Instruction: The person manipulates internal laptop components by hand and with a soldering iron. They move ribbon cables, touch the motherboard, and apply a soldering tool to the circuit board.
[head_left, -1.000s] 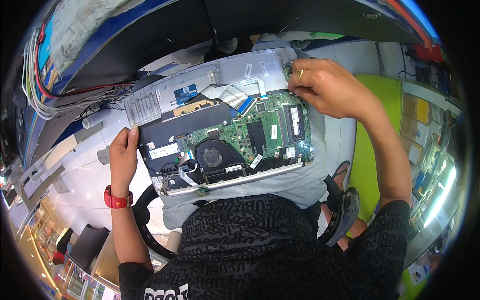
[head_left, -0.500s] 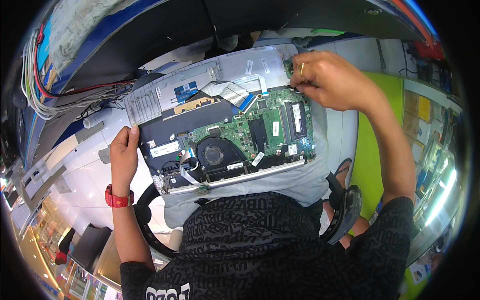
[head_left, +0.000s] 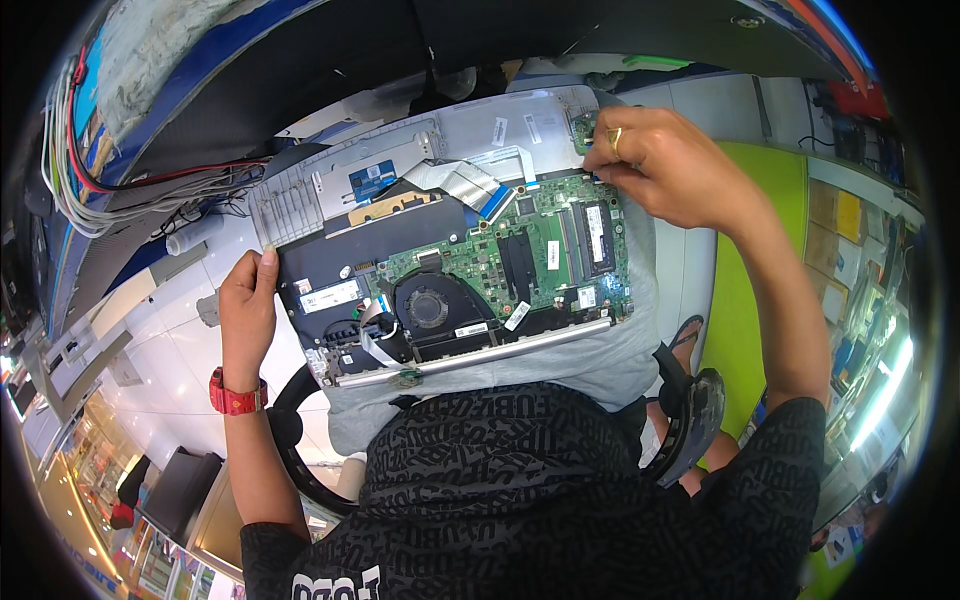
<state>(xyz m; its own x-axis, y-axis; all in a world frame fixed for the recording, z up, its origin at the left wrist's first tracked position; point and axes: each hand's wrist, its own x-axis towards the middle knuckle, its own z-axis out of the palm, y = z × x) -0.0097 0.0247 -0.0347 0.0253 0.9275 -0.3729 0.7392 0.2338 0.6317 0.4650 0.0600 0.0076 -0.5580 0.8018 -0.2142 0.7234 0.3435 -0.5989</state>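
An opened laptop base (head_left: 360,280) lies on grey cloth (head_left: 520,375) on my lap. It shows a green motherboard (head_left: 540,270), black fan (head_left: 425,308), ribbon cables (head_left: 465,190) and a silvery inner panel (head_left: 470,125). My left hand (head_left: 247,300), red watch at the wrist, grips its left edge with the thumb on top. My right hand (head_left: 655,165), wearing a gold ring, is closed in a pinch at the upper-right corner, beside a small green board (head_left: 582,128). Its fingertips are partly hidden, so what they pinch is unclear.
A black counter panel (head_left: 530,35) arches overhead. Bundled cables (head_left: 130,185) hang at left. A green strip (head_left: 760,260) and lit glass display case (head_left: 855,290) are at right. Black chair armrests (head_left: 685,420) flank me. A sandaled foot (head_left: 682,350) shows at right, its owner unclear.
My right hand has moved slightly right, and the laptop's upper-right end has shifted a little upward and rightward. My left hand keeps its grip on the left edge.
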